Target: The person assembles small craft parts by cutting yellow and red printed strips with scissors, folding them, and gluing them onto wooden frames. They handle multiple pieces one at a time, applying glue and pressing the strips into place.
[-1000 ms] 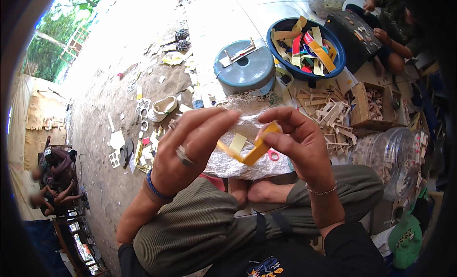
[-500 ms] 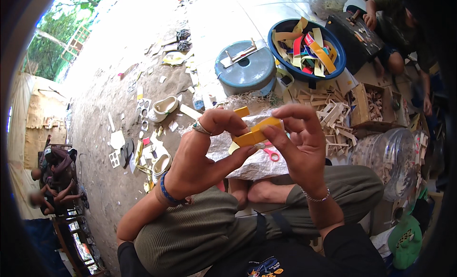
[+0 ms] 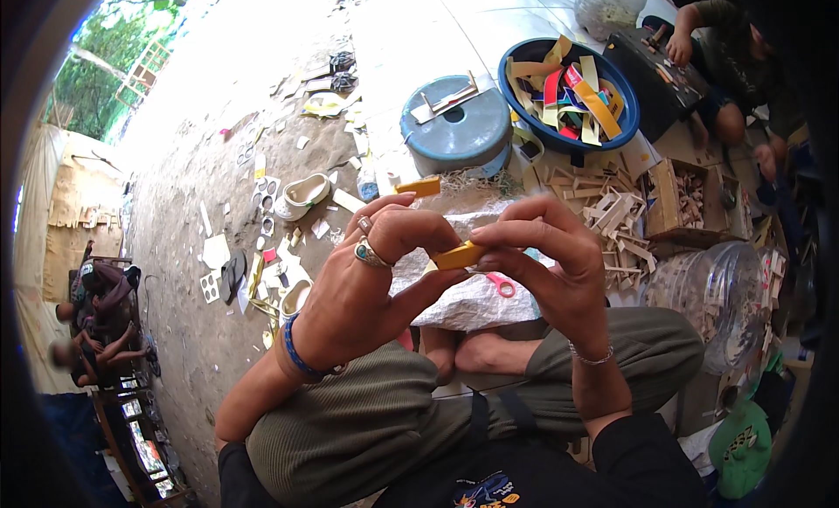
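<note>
A yellow strip, seemingly card (image 3: pixel 456 256), is bent between my two hands above my lap. My left hand (image 3: pixel 345 268), with rings and a blue bracelet, pinches one side between thumb and fingers. Thumb and fingertips of my right hand (image 3: pixel 559 259) close on its other end. Another yellow section (image 3: pixel 418 189) juts out beyond my left fingers; whether it joins the strip is hidden by the hand. Below lies a white woven sack (image 3: pixel 468 311), and on it scissors with a pink handle (image 3: pixel 502 286), partly covered by my right hand.
Beyond my hands stand an upturned blue-grey tub (image 3: pixel 419 141) and a blue basin (image 3: pixel 505 97) of card strips. Small wooden frames (image 3: pixel 616 228) are heaped at right beside a wooden box (image 3: pixel 664 202). Scraps and clogs (image 3: pixel 303 196) litter the ground left. Another person's hand (image 3: pixel 679 49) is at far right.
The yellow strip's raised right part has been folded down, so the piece looks shorter. My right fingers have closed in on its end. The jutting yellow section has shifted left and upward.
</note>
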Demonstrator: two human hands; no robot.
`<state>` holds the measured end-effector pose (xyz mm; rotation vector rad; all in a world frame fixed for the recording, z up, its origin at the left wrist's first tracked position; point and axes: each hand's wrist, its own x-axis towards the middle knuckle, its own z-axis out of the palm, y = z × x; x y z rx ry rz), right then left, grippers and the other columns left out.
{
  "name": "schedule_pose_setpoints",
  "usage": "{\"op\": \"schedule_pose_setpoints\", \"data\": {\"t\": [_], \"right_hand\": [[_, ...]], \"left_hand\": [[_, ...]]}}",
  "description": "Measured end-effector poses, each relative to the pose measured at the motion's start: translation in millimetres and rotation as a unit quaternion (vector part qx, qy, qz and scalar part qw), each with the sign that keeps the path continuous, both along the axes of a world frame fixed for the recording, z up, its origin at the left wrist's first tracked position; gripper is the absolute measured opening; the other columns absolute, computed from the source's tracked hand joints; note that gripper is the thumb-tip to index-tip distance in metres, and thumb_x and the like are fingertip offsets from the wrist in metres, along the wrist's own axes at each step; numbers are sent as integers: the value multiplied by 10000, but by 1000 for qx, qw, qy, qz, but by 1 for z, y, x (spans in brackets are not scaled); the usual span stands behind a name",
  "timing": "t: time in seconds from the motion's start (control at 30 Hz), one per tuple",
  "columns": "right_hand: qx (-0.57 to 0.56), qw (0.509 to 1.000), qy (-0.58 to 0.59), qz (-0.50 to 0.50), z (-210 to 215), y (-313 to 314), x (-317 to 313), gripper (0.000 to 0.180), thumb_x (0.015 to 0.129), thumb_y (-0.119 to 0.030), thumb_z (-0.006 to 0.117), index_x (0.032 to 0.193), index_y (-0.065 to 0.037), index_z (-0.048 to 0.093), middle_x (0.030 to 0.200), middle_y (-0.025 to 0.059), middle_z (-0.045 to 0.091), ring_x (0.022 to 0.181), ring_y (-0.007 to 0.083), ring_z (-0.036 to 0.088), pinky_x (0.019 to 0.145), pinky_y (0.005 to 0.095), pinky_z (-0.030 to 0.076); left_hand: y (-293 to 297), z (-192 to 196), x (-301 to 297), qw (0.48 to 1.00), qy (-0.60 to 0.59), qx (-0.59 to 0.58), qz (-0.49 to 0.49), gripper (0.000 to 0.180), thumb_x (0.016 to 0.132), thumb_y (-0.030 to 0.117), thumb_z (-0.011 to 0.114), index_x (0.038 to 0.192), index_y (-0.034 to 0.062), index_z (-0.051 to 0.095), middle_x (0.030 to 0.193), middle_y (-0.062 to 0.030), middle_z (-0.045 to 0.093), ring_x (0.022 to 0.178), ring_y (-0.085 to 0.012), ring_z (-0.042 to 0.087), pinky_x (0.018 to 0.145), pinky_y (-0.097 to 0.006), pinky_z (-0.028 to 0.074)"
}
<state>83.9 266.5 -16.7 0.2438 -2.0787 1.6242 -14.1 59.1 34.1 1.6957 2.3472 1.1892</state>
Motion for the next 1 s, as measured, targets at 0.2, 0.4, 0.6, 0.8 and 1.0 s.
{"op": "schedule_pose_setpoints", "data": {"t": [0.2, 0.4, 0.6, 0.8, 1.0], "right_hand": [[5, 1000, -21, -3, -3, -2, -3, 252, 832, -65, 815, 1079, -90, 772, 1071, 78, 629, 918, 176, 677, 764, 311, 567], [19, 998, -47, 37, -2, 0, 2, 213, 838, -45, 805, 1044, -51, 751, 1054, 81, 639, 915, 176, 673, 752, 313, 556], [43, 996, -48, 65, -1, 1, 4, 176, 866, -18, 768, 1033, -15, 713, 1046, 85, 652, 926, 193, 660, 769, 315, 539], [40, 992, -42, 114, -3, 6, -1, 153, 920, -81, 732, 1051, -5, 704, 1026, 97, 663, 915, 228, 668, 761, 332, 527], [56, 995, -37, 71, 0, 8, -1, 214, 914, -126, 746, 1111, -45, 732, 1066, 108, 693, 943, 237, 689, 777, 333, 543]], "left_hand": [[4, 0, -1, 998, 56, 6, -19, 494, 799, 38, 857, 1166, 126, 538, 1013, -37, 699, 989, -208, 710, 1106, -516, 429], [5, 2, 0, 996, 87, -21, -24, 482, 779, 76, 867, 1139, 147, 555, 973, -19, 700, 974, -213, 708, 1086, -514, 461], [5, 8, 2, 990, 117, -60, -41, 482, 766, 121, 878, 1124, 144, 556, 958, -3, 703, 964, -208, 706, 1078, -507, 473], [4, 6, 3, 992, 106, -63, -37, 524, 754, 129, 887, 1150, 139, 544, 973, -11, 708, 980, -238, 710, 1063, -502, 482], [-4, 6, -2, 993, 78, -84, -18, 559, 747, 134, 896, 1174, 126, 536, 987, -39, 712, 1026, -300, 704, 1037, -501, 495]]}}
